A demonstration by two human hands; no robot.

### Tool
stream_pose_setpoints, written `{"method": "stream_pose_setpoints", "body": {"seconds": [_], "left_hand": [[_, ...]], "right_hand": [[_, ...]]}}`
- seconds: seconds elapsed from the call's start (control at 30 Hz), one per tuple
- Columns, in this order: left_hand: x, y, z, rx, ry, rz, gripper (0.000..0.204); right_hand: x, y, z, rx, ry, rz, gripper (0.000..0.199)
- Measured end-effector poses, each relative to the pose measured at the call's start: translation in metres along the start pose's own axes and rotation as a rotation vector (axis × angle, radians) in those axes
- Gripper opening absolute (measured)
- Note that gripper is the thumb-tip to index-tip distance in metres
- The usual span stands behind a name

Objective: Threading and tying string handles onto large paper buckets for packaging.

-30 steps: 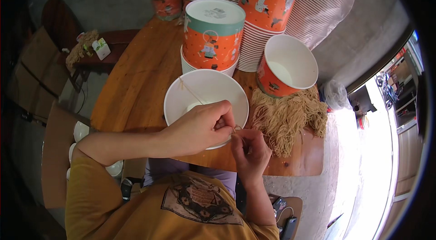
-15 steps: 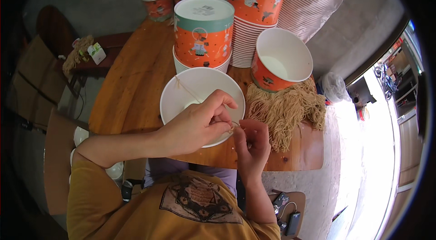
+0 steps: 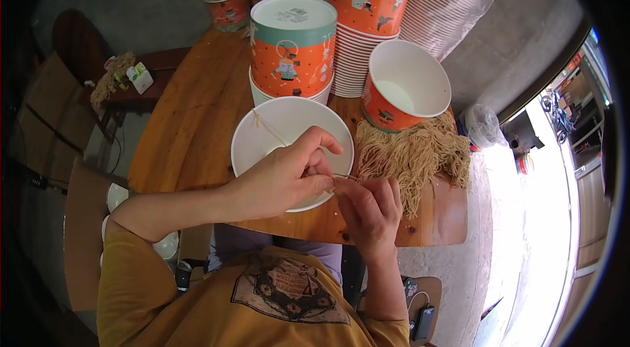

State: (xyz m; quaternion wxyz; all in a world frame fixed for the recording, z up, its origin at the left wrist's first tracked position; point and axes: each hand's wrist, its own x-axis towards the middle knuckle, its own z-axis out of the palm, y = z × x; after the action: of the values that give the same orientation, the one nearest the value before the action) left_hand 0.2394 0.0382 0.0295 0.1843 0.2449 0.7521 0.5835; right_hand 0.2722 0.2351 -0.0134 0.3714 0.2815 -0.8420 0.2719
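A white-lined paper bucket (image 3: 248, 158) stands mouth up at the table's near edge. Tan cord (image 3: 270, 129) runs from the far left part of its wall across the inside and passes behind my left hand (image 3: 279, 175). That hand reaches over the bucket with thumb and fingers pinched on cord near the right rim. Beside it, just outside the rim, my right hand (image 3: 375, 214) is closed, its thumb and forefinger on the cord. A thin loop shows between the two hands. Where the cord meets the right wall is hidden by my fingers.
A heap of tan cords (image 3: 410, 158) lies to the right, under a tilted orange bucket (image 3: 388, 112). Upside-down orange and green buckets (image 3: 292, 61) stand stacked behind, with taller stacks, some in plastic wrap (image 3: 453, 2), at the back. A wooden table (image 3: 174, 130) carries them.
My right hand has turned over, knuckles now upward, and shifted slightly right and down, its fingers curling more tightly. My left hand has stayed almost in place; the bucket has not moved.
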Motion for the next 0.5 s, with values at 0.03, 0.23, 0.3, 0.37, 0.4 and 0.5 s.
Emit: {"method": "stream_pose_setpoints", "body": {"seconds": [0.03,0.23,0.3,0.37,0.4,0.5], "left_hand": [[0.000,0.001,0.000,0.006,-0.004,-0.012,0.038],[-0.004,-0.002,0.009,0.048,0.001,0.066,0.042],[-0.003,-0.002,0.010,0.050,0.003,0.054,0.043],[-0.002,-0.004,0.008,0.093,-0.020,0.080,0.041],[-0.002,-0.003,0.007,0.093,-0.019,0.080,0.041],[-0.002,-0.002,0.006,0.127,-0.021,0.106,0.039]], "right_hand": [[0.002,0.000,0.000,0.017,-0.003,-0.017,0.034],[0.008,-0.005,0.003,0.063,-0.068,0.090,0.025],[0.006,-0.006,0.006,0.168,-0.071,0.182,0.022],[0.004,-0.009,0.006,0.273,-0.075,0.272,0.018],[0.004,-0.012,0.003,0.569,-0.125,0.576,0.011],[0.011,-0.012,-0.008,0.993,-0.227,0.987,0.006]]}}
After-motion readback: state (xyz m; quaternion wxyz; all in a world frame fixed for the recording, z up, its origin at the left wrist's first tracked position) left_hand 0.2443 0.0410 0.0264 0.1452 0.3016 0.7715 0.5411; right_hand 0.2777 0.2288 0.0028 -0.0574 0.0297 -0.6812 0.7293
